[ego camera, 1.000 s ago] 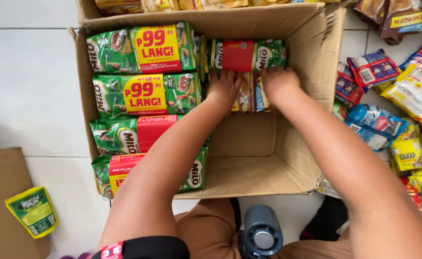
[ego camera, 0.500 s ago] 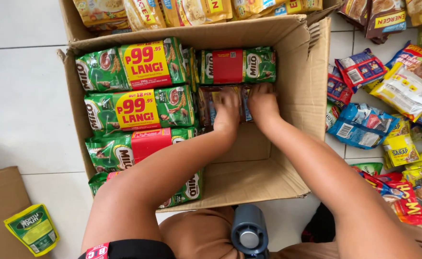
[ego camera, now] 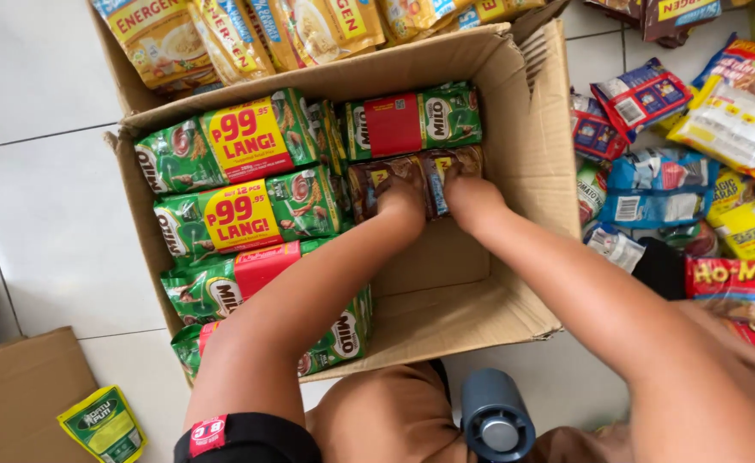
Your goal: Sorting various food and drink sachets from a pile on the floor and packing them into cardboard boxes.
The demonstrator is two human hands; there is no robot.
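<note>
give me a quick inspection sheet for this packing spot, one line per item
surface: white tiled floor, seen from above.
job's things: open cardboard box on the floor; green packs stacked along its left side and far end; a brown pack lies below the far green one; bare box bottom at the near right.
clutter: loose snack packets right of the box; yellow packets beyond it; flat cardboard and a small green pouch at near left.
grips: left hand and right hand both press on the brown pack; whether the fingers close round it cannot be told.
cables: nothing seen.
surroundings: grey round device by the person's lap.
</note>
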